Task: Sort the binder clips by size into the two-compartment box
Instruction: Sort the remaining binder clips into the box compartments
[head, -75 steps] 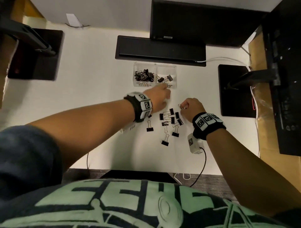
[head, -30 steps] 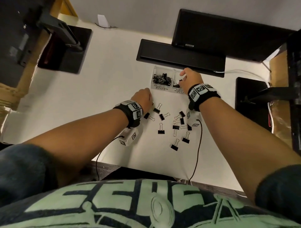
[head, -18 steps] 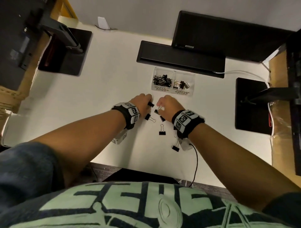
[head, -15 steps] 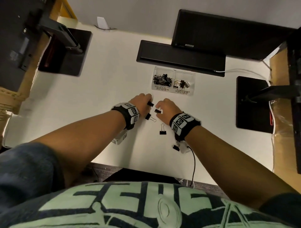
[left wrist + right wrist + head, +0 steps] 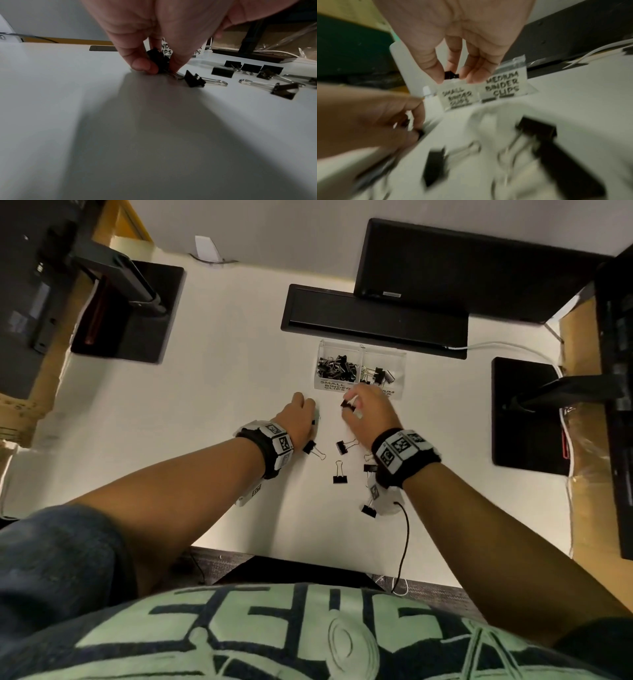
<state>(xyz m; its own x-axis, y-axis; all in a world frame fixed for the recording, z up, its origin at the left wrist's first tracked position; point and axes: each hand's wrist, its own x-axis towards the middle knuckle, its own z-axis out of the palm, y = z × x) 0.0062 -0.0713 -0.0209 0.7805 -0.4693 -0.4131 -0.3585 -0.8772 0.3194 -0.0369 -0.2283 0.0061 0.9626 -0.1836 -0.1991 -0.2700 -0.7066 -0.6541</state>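
A clear two-compartment box [image 5: 399, 361] stands on the white desk, labelled small on the left and medium on the right [image 5: 503, 83]; both halves hold black binder clips. My right hand [image 5: 352, 405] is raised just in front of the box and pinches a small black clip [image 5: 451, 76] between thumb and fingers. My left hand [image 5: 310, 419] is down on the desk and pinches another black clip [image 5: 159, 60] at the table surface. Several loose clips [image 5: 339, 474] lie on the desk between my wrists, also seen as loose clips [image 5: 195, 79] in the left wrist view.
A black keyboard [image 5: 373, 320] and monitor [image 5: 462, 268] stand just behind the box. Black monitor bases sit at left [image 5: 126, 309] and right [image 5: 527, 416]. A white cable [image 5: 493, 347] runs at the back right. A thin black cord [image 5: 404, 542] trails to the front edge.
My right hand has lifted a small clip off the pile and carried it forward toward the box. My left hand has stayed low and closed on a clip at the desk.
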